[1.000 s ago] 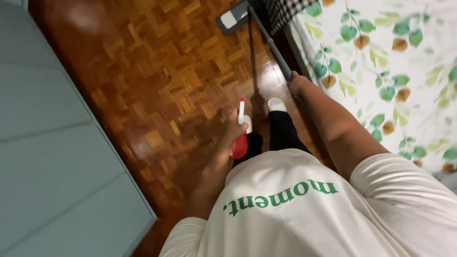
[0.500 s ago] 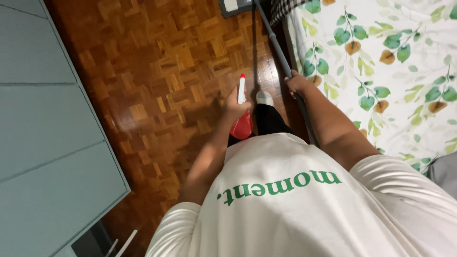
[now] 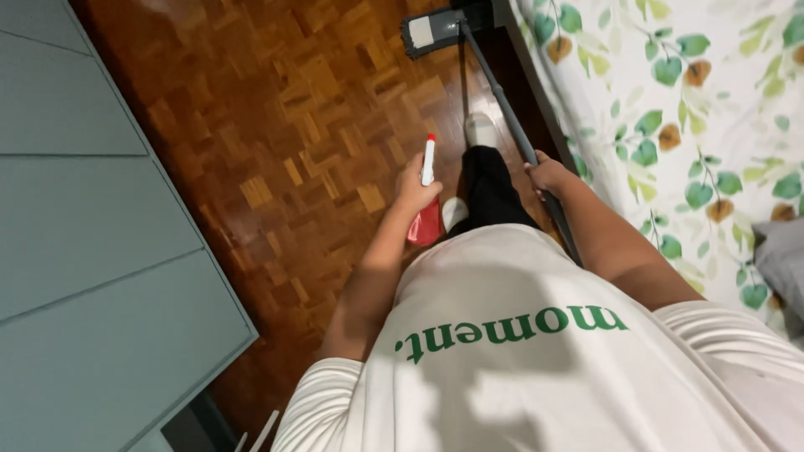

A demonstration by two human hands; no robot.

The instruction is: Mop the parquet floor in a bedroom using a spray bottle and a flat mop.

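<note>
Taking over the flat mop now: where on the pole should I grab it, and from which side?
Probably grip the grey mop pole on the bare stretch just below the right hand, coming from the floor side. The pole slants down to the mop head, and the leaf-print bed crowds its other side. The left hand holds a red spray bottle.

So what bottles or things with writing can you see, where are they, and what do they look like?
Spray bottle: in the left hand, over the wooden floor; red body, white nozzle with red tip.
Shirt lettering: on the white shirt front, green, upside down from here.
No signs or screens.
</note>
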